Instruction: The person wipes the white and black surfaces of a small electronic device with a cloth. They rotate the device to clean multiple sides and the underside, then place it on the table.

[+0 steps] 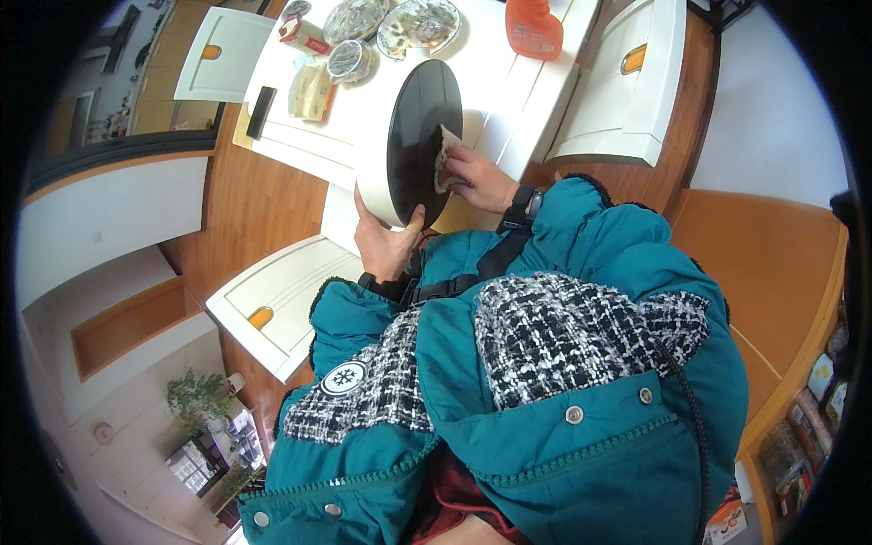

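Observation:
In front of my body a round, disc-shaped appliance [417, 129] is tilted up on its edge, with a glossy black face and a white side. My left hand [387, 245] grips its lower rim, the thumb on the black face and the fingers on the white side. A crumpled, light-coloured cloth [446, 160] is held in my right hand [485, 180] and touches the right part of the black face. Behind and beneath the appliance lies the white table [480, 85]. My fingertips on the far side of the disc are hidden.
On the table are film-covered plates [419, 28], a film-covered bowl [349, 61], a soft tissue pack [310, 92], a flat black object [261, 112] and a red-orange bottle [535, 30]. White chairs [616, 102] surround it. A brown cushioned seat [756, 266] is at right.

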Demonstrator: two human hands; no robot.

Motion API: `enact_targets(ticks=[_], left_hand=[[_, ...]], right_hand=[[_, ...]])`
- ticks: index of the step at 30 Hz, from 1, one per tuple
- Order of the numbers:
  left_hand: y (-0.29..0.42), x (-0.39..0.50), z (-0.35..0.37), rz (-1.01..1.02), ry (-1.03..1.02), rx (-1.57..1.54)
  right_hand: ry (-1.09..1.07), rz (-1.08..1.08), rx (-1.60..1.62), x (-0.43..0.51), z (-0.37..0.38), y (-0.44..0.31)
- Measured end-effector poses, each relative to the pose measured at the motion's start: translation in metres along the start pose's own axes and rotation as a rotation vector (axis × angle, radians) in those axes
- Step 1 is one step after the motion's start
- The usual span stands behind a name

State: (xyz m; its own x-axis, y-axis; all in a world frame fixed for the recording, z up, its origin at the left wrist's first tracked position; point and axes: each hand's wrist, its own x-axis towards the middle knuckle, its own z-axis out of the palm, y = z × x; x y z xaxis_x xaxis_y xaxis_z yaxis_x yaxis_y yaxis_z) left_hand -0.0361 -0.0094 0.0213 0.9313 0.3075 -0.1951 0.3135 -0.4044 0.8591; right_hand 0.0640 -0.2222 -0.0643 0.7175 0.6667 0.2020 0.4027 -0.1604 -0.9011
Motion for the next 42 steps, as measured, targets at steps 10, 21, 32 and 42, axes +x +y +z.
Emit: enact_targets(ticks=[10,21,32,42], left_hand=[[0.009,0.004,0.002,-0.008,0.010,0.025],[0.012,0.009,0.004,-0.044,0.021,0.056],[0.018,0.010,0.009,-0.067,0.070,0.055],[0.022,0.022,0.012,-0.025,0.110,0.135]], right_hand=[[0.138,0.550,-0.046,0.003,-0.023,0.032],[0.669,0.143,-0.062,0.117,-0.043,0.062],[0.327,0.566,0.016,0.026,0.028,0.041],[0.096,0.542,-0.025,0.008,0.046,0.000]])
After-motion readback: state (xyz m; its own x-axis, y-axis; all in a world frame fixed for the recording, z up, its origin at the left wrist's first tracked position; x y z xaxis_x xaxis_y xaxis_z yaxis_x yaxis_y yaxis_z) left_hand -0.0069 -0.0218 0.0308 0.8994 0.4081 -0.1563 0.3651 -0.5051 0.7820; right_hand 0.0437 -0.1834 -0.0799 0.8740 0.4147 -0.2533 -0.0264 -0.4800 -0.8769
